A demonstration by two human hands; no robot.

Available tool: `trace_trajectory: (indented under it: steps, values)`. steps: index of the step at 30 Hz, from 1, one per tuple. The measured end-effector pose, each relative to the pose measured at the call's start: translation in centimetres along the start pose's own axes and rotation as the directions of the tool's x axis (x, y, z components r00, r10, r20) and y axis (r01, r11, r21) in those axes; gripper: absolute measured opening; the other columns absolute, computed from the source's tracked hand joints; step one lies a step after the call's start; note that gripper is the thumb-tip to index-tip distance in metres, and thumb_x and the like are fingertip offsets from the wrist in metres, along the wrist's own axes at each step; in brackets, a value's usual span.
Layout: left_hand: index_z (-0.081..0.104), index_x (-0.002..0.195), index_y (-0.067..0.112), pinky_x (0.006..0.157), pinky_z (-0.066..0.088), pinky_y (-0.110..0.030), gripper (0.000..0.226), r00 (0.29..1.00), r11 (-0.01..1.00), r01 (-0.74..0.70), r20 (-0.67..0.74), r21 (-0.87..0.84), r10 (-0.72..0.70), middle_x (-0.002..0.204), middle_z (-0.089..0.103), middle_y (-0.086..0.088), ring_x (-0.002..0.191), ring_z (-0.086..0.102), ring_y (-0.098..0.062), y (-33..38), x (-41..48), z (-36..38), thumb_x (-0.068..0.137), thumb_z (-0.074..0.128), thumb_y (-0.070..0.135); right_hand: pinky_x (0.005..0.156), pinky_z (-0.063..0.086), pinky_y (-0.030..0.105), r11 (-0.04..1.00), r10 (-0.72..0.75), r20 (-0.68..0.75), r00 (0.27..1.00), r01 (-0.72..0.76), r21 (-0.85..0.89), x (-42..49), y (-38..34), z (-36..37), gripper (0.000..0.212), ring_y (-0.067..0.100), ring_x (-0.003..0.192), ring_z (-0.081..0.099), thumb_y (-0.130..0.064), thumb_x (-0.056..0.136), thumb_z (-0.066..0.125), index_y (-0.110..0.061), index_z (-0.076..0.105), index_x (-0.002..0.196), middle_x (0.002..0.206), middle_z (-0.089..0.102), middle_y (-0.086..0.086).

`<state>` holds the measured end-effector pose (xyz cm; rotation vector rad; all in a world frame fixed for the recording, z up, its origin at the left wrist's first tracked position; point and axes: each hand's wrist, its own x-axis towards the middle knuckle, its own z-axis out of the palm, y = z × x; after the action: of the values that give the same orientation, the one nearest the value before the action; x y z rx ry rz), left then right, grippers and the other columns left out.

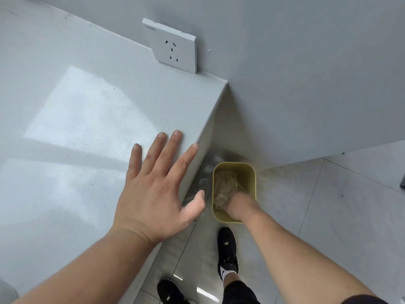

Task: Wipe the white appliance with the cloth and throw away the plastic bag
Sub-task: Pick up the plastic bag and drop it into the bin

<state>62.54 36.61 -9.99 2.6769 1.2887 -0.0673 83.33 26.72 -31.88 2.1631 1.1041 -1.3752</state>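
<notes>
Sitting in yellow bin [251,178]: plastic bag [225,183] w/ right hand [240,205] touching.

Under my left hand [151,194] the countertop [76,102] looks like speckled stone — smooth, with a soft sheen. The plastic bag [223,185] is clear, crinkled film inside a matt yellow plastic bin [253,181]. The floor tiles [328,205] — glossy, smooth.

The only marks are a small white crossed emblem, like two X's, on the farther black shoe [226,249] and the nearer black shoe [168,291], a dark tick-shaped logo on the white sock [228,273], and faint lettering, too small to read, on the wall socket plate [173,47].
</notes>
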Motion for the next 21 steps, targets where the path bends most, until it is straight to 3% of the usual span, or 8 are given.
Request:
trace_trajectory:
  steps: [11,15,21]
  values:
    - [0.026,0.166,0.031,0.129,0.01,-0.062,0.087,1.0,1.0,0.009,0.015,0.004,-0.009,0.177,0.013,-0.003,0.163,0.006,-0.026,0.1,-0.1,-0.1,0.09,0.043,0.07,0.108,0.046,0.041,0.995,-0.098,-0.158,0.983,0.097,-0.009,-6.2,0.7,-2.8,0.059,0.033,0.136,0.047,-0.045,0.094,0.058,-0.024,0.049,0.148,0.147,0.055,0.01]
    - [0.024,0.166,0.032,0.129,0.009,-0.062,0.086,1.0,1.0,0.004,0.022,0.019,-0.004,0.177,0.011,-0.002,0.164,0.003,-0.025,0.0,-0.1,-0.1,0.091,0.041,0.071,0.117,0.041,0.046,0.989,-0.141,-0.227,0.963,0.149,0.016,-8.8,1.4,-4.3,0.069,0.03,0.147,0.038,-0.053,0.094,0.057,-0.029,0.04,0.156,0.156,0.048,0.004]
    - [0.018,0.167,0.036,0.13,0.005,-0.059,0.086,1.0,1.0,0.011,0.028,0.025,-0.012,0.177,0.004,0.002,0.164,-0.003,-0.022,0.0,-0.1,0.1,0.094,0.033,0.079,0.118,0.04,0.049,0.977,-0.213,-0.311,0.926,0.206,-0.057,-12.5,2.2,-6.6,0.073,0.028,0.151,0.035,-0.068,0.095,0.048,-0.033,0.035,0.158,0.162,0.043,-0.002]
